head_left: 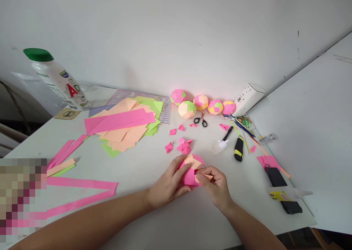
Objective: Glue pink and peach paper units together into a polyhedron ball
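Near the table's front middle, my left hand (167, 184) is wrapped round a partly formed pink and peach paper ball (188, 176). Against the ball's right side, my right hand (217, 187) pinches a small peach paper piece (208, 178) between thumb and fingers. One end of that piece touches the ball. Several small folded pink paper pieces (184, 146) lie just beyond the hands. Behind them rest black-handled scissors (204, 123) and several finished paper balls (187, 109) in pink, green, peach and yellow.
Stacked coloured paper (123, 127) and a tall white bottle (62, 81) stand at the left, with pink strips (82, 183) nearer. On the right are a black and yellow cutter (239, 149), a glue bottle (286, 194), a black case (292, 207) and a white box (249, 99).
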`<state>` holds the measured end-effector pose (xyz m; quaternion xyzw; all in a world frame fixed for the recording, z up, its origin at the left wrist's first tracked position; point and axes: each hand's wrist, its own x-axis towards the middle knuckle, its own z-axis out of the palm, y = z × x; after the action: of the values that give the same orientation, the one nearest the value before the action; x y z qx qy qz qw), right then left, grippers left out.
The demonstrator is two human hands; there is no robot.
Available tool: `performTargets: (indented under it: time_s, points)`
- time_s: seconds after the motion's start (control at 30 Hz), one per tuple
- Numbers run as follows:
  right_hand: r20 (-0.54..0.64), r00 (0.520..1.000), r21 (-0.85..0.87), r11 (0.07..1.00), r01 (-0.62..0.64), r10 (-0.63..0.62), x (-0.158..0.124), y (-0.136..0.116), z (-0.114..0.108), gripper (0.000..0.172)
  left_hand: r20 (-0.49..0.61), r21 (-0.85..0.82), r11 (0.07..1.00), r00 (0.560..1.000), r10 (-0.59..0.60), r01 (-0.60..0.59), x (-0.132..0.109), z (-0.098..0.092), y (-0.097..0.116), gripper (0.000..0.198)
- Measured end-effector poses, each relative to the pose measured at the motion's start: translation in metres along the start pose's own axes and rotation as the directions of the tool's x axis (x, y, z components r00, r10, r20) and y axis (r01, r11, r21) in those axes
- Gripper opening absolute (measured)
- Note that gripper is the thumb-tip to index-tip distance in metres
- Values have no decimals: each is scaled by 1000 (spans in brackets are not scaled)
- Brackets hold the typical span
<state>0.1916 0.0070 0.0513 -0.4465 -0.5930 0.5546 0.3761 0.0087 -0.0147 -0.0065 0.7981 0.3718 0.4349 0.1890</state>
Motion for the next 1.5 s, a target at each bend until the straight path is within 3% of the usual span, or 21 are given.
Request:
performTargets:
  time_s: [0.4,0.77,1.13,1.23,1.33,1.5]
  points:
    - [-96,988,-49,992,114,-118,-6,4,5,10,-1,1,1000,1000,-31,31,-2,2,-1,71]
    - [-114,973,-49,980,194,-199,-6,7,7,7,8,18,999,999,-39,39,-2,2,-1,70]
    - [-65,994,-12,996,91,-91,-3,6,5,8,31,-6,1000,999,-22,22,-2,1,-1,67]
    - [-40,999,-38,999,0,-1,-2,6,4,13,41,-8,1000,999,-11,11,-1,1,-1,68]
    - [8,997,-50,996,-71,72,-1,5,3,17,52,3,1000,999,-9,9,-1,1,-1,73]
    - [124,989,-30,997,-74,77,1,1,-4,23,66,1,1000,997,-24,24,0,0,1,79]
